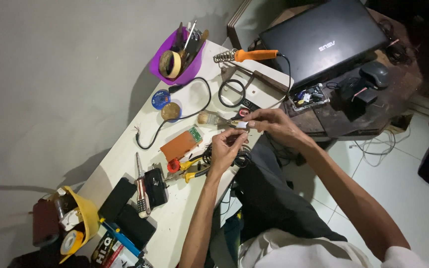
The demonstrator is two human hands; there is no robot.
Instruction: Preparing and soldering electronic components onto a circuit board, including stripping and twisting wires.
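White and narrow, the tabletop runs along a grey wall. At its near long edge the left hand and right hand both pinch one small white part between fingertips, held just above the edge. A slip could drop it off that edge into the dark lap below. Pliers, an orange circuit board, a brush and black cable crowd close; the soldering iron rests at the far end.

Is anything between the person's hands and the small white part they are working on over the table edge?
Nothing visible is. The left hand and right hand both pinch the small white part directly. The paintbrush and pliers lie off to the side on the white table.
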